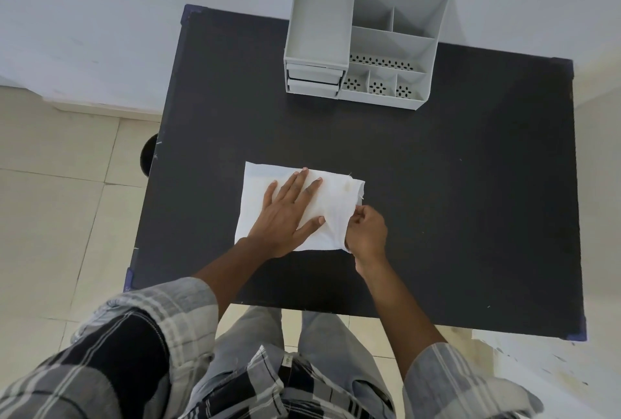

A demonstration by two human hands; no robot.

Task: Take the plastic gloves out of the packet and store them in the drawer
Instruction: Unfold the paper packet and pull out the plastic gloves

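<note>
A white plastic packet (262, 180) lies flat on the black table (437, 200) near its front. My left hand (285, 213) rests palm down on the packet with fingers spread, pinning it. My right hand (366, 230) pinches the packet's right edge, where the plastic lifts a little. The gloves themselves are hidden inside the packet. At the table's back stands a grey desk organiser (366, 45); two small drawers (314, 79) sit stacked in its lower left front, both pushed in.
The organiser has a deep left tray, open top compartments and perforated small bins at the front right. A dark round object (148, 156) shows under the table's left edge. Tiled floor lies left and below; a wall is behind the table.
</note>
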